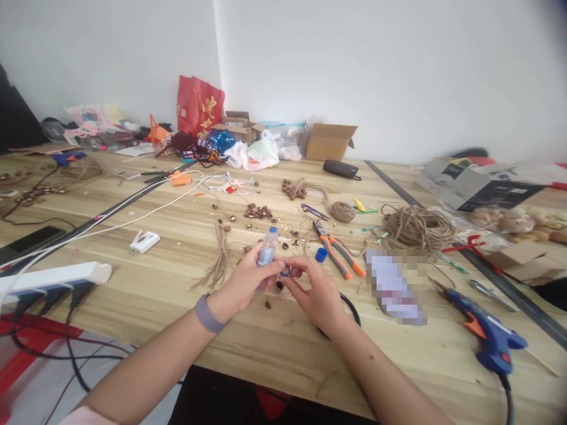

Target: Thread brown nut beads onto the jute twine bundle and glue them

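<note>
My left hand (239,283), with a grey band at its wrist, is closed round a small clear bottle (267,252) with a blue top and a printed label. The bottle stands nearly upright in the grip. Close beside it, my right hand (316,289) pinches a small blue ring (286,271) between thumb and fingers, and the left thumb reaches to it as well. A blue cap (321,254) lies on the table just past my right hand. Pliers (337,249) with orange and grey handles rest nearby. Brown nut-like pieces (259,211) are scattered beyond the bottle.
A blue glue gun (491,336) lies at the right, near a coil of twine (419,227). Left are a power strip (57,280), a white adapter (144,242) and trailing cables. Cut twine strands (218,257) lie left of the bottle. A cardboard box (330,141) stands by the wall.
</note>
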